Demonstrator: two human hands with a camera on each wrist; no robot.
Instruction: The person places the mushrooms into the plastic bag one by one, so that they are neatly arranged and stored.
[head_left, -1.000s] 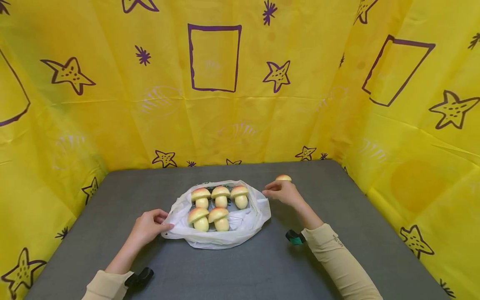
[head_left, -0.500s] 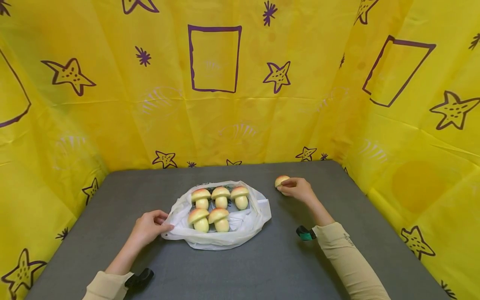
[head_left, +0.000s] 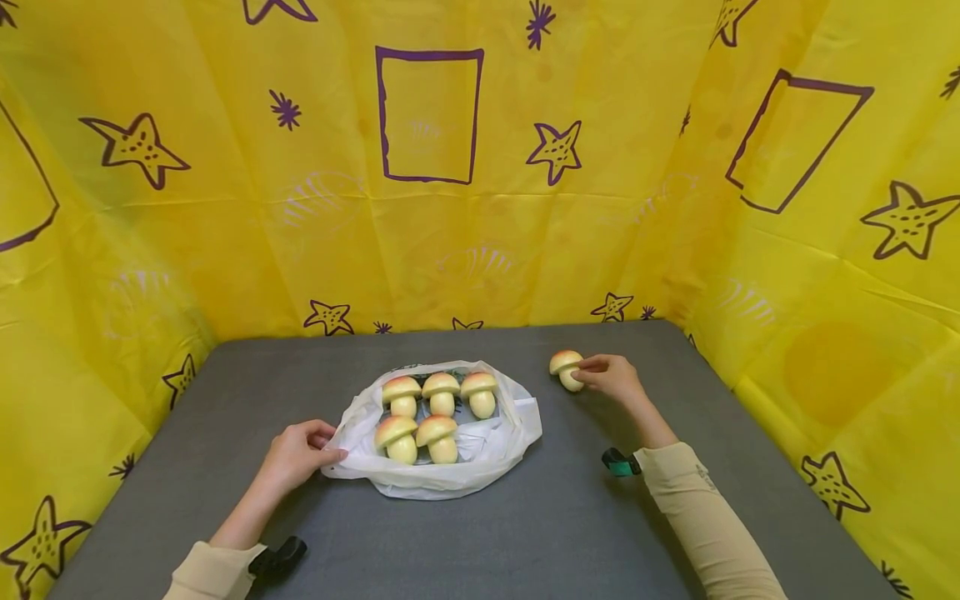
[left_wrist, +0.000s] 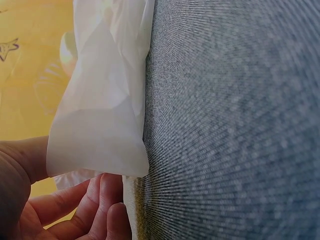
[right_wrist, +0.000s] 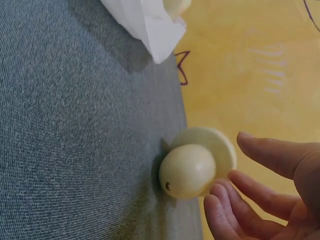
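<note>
A white plastic bag lies with its mouth spread on the table, and several toy mushrooms with yellow stems and reddish caps lie in it, such as the front mushroom. My left hand pinches the bag's left rim; in the left wrist view its thumb goes behind the white plastic, its fingers curled below. Right of the bag, a single mushroom lies on the table. My right hand is beside its stem. The right wrist view has the thumb apart from this mushroom, fingertips close to its cap.
The grey table reaches back to a yellow patterned cloth, which also hangs along the left and right sides. A folded corner of the bag stands out toward the single mushroom.
My right hand has moved rightward from beside the bag's right rim to the stem side of the single mushroom, uncovering more of it. The left hand and bag look still.
</note>
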